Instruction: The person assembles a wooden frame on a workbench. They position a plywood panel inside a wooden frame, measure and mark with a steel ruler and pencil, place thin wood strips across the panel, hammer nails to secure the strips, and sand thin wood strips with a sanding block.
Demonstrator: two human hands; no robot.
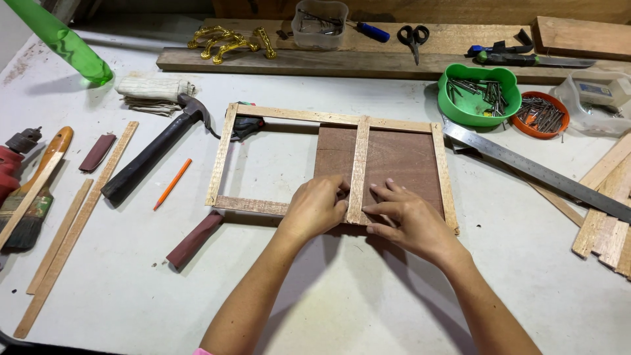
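Observation:
A light wooden frame (221, 154) of thin strips lies flat on the white table, with a vertical middle strip (359, 167). Under its right half sits a dark brown board (402, 158). My left hand (314, 209) rests on the board's near edge just left of the middle strip, fingers curled down. To the right of that strip my right hand (406, 220) presses flat on the board, fingertips touching the strip's lower end. Neither hand grips anything.
A black hammer (154, 151) and orange pencil (172, 183) lie left of the frame. A steel ruler (536, 171) runs diagonally at right. Green (478, 112) and orange (543, 118) bowls hold nails. Loose strips, a paintbrush (29, 197), scissors (413, 36) and brass handles (227, 41) surround.

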